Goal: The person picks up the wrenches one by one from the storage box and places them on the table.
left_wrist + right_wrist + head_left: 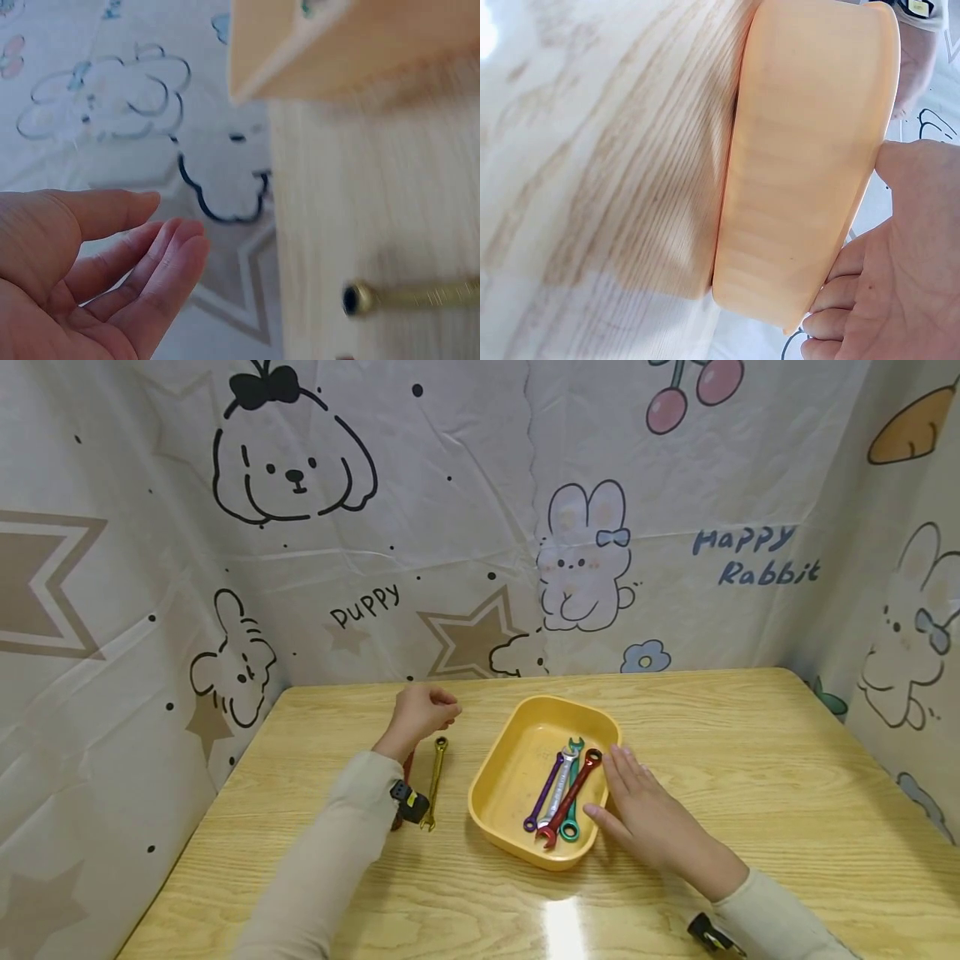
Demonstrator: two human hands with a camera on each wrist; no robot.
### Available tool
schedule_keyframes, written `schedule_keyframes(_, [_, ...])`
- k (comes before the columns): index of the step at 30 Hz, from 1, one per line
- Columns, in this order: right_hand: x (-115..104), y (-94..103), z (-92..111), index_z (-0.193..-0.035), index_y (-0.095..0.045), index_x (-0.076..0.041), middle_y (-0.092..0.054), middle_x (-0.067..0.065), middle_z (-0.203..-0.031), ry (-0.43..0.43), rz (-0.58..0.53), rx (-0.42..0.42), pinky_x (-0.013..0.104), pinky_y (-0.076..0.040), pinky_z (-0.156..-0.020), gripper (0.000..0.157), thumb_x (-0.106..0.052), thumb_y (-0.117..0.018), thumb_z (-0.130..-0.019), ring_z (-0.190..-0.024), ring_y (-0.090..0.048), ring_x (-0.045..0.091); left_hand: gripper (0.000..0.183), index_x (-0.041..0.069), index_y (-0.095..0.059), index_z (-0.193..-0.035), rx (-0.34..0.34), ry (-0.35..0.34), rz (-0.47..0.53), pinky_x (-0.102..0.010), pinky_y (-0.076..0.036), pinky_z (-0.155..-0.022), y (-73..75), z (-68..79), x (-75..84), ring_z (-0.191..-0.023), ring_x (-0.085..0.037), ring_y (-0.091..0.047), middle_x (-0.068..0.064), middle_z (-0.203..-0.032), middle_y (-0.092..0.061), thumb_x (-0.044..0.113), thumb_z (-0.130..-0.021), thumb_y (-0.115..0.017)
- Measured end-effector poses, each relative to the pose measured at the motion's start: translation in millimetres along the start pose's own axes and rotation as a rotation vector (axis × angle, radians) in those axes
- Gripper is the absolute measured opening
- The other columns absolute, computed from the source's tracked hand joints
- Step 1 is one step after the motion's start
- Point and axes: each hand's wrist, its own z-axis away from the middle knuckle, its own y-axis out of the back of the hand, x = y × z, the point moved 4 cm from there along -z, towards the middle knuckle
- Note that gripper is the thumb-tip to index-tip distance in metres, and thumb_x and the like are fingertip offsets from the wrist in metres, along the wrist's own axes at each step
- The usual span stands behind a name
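My left hand [422, 717] hovers above the table's left part with nothing in it; in the left wrist view the thumb and fingers [176, 247] are loosely bent with a gap between them. Below it lies a gold ratchet wrench [436, 785], and beside that a red wrench [407, 768] mostly hidden by the wrist. My right hand [647, 810] rests its straight fingers along the right rim of a yellow plastic bin [498, 758]. Inside the bin lie a purple wrench [544, 789], a silver wrench [553, 797], a green wrench [571, 814] and a dark red wrench [573, 793] across them.
The wooden table [750, 760] stretches out to both sides of the bin. Behind and beside it hangs a printed curtain [450, 527] with cartoon animals. Each wrist wears a small black camera, such as the left wrist camera [408, 802].
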Motion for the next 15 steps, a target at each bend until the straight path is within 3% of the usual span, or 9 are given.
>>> schedule_keyframes(7, [-1, 0.7, 0, -0.145, -0.025, 0.012, -0.018, 0.029, -0.154, 0.0, 0.0, 0.001, 0.057, -0.021, -0.113, 0.078, -0.05, -0.039, -0.1, -0.143, -0.014, 0.043, 0.019, 0.0, -0.07, -0.101, -0.088, -0.056, 0.045, -0.032, -0.058, -0.07, -26.6, -2.4, 28.5, -0.081, -0.026, -0.069, -0.014, -0.094, -0.07, 0.014, -0.089, -0.07])
schedule_keyframes(15, [0, 0.2, 0, -0.145, -0.025, 0.012, -0.019, 0.029, -0.153, 0.003, 0.004, 0.008, 0.057, -0.022, -0.112, 0.078, -0.05, -0.039, -0.1, -0.142, -0.016, 0.044, 0.022, 0.0, -0.069, -0.104, -0.203, -0.013, 0.09, -0.038, -0.058, -0.077, -67.0, -0.5, 48.9, -0.089, -0.031, -0.068, -0.013, -0.095, -0.07, 0.015, -0.087, -0.071])
